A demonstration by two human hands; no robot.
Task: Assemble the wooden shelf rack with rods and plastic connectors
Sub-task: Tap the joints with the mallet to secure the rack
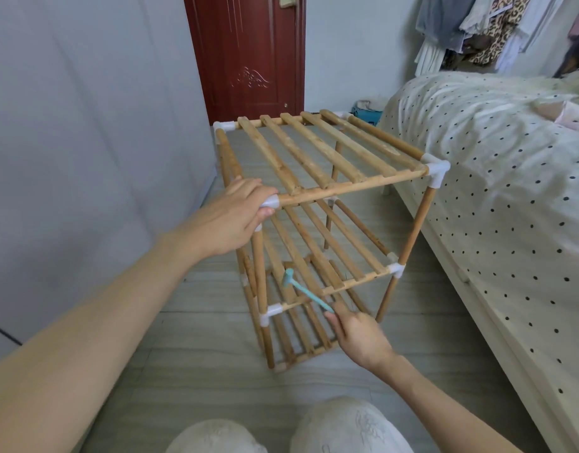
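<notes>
A three-tier wooden shelf rack (317,158) of slats and rods stands upright on the floor in front of me. White plastic connectors (436,171) join its corners. My left hand (235,217) grips the near left top corner, fingers curled over the connector (271,201) there. My right hand (360,338) holds the handle of a small teal plastic hammer (301,289). The hammer's head is in front of the middle shelf (347,253), near its front rail. The bottom shelf (301,341) is partly hidden behind the hammer and my right hand.
A bed (497,191) with a dotted cover stands close on the right of the rack. A grey wall (85,125) is on the left and a dark red door (248,57) behind. Clothes (490,31) hang at the far right. My knees (340,426) are at the bottom edge.
</notes>
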